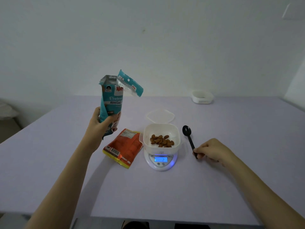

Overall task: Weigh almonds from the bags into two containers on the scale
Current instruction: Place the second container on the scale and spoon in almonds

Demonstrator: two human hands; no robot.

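Two hands grip — left hand round the teal bag, right hand pinching the black spoon.

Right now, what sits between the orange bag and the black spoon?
The scale, carrying a white container of almonds, sits there, as the head view shows.

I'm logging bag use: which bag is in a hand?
The teal bag, held upright by the left hand; the orange bag lies flat beside the scale.
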